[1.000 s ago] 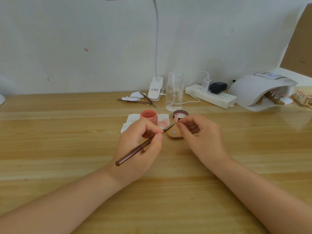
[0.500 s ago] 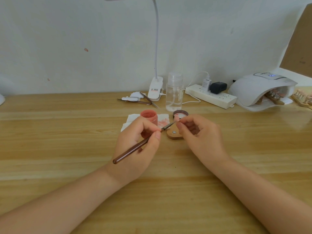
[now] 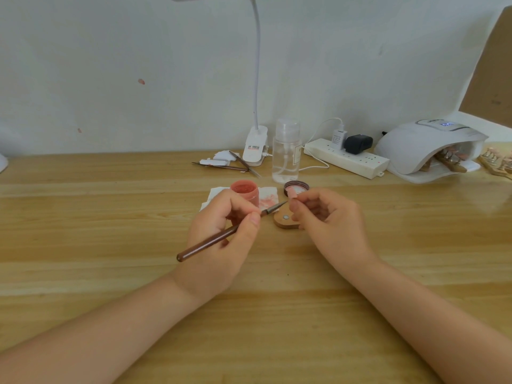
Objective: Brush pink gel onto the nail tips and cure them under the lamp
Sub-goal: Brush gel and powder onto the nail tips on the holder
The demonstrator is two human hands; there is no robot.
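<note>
Both forearms rest on a glossy, pale-grained wooden table (image 3: 83, 217). Left hand (image 3: 221, 239) pinches a slim brown brush (image 3: 219, 236) between thumb and fingers, rounded handle end pointing back-left, tapered metal ferrule and fine tip aimed right toward a small pink nail tip (image 3: 291, 194). Right hand (image 3: 329, 220) has fingers curled, pinching that nail tip at its fingertips, just above a rounded wooden holder (image 3: 284, 220) with a metal dot set in it. Brush tip sits just beside the nail tip; contact unclear. Behind the left hand: open pink gel jar (image 3: 245, 191), cylindrical, on a stained white tissue (image 3: 267, 196). Its round lid (image 3: 296, 186) lies beside. Further back: clear plastic bottle (image 3: 286, 151), spare brushes (image 3: 238, 164), white clip lamp (image 3: 256, 145) with gooseneck, white power strip (image 3: 346, 159). Far right: domed white curing lamp (image 3: 426, 145), with nail tips on a stick inside.
</note>
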